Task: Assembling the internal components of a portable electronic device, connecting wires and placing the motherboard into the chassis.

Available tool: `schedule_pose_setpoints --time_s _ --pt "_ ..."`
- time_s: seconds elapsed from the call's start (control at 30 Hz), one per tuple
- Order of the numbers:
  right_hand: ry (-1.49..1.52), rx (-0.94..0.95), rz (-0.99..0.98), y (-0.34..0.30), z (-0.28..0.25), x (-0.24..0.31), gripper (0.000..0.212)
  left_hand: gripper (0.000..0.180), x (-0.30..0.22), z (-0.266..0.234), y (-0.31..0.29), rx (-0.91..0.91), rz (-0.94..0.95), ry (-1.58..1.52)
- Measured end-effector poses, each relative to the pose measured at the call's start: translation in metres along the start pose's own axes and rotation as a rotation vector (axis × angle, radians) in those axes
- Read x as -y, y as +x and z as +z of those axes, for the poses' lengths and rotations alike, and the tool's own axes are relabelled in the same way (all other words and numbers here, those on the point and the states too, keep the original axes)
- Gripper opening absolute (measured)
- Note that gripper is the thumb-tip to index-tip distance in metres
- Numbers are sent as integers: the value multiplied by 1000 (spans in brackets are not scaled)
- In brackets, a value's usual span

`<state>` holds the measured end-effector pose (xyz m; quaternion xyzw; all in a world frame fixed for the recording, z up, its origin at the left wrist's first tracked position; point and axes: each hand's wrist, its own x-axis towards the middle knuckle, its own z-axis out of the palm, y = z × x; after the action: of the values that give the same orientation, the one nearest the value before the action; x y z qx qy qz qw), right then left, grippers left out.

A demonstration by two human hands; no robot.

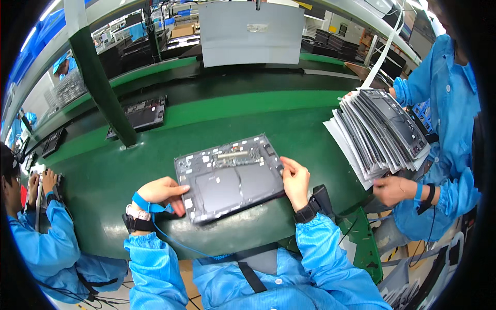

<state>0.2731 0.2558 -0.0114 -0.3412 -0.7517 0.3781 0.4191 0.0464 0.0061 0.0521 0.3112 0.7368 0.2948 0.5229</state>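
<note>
A dark laptop chassis (227, 186), its inside facing up, is tilted slightly over the green bench in front of me. A battery-like dark block fills its near part, and a board with a silvery strip runs along the far part. My left hand (161, 192) grips its left edge, thumb on top, with a blue wrist strap and cord at the wrist. At the right edge, my right hand (296, 182) pinches the chassis with thumb and fingers; the fingertips underneath are hidden. Whether the chassis touches the bench, I cannot tell.
On the right, a co-worker (444, 113) in blue holds a tall stack of laptop parts and sheets (380, 137) at the bench edge. Another co-worker (46, 237) works at left. A dark post (103, 90) rises beside another chassis (147, 113). A grey panel (252, 41) hangs ahead.
</note>
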Motion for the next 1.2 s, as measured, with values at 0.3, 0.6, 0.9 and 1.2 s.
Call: schedule_pose_setpoints --time_s 0.3,0.6,0.9,1.2 --pt "281 309 -30 8 -28 -9 22 58 8 -16 -23 -558 -20 109" --pt "-138 789 -668 57 -39 19 24 30 -82 61 34 -573 624 539" --pt "-45 897 -815 72 -13 14 10 34 -70 83 81 -726 688 807" --pt "150 711 -240 71 7 21 14 19 -83 61 68 -563 456 131"
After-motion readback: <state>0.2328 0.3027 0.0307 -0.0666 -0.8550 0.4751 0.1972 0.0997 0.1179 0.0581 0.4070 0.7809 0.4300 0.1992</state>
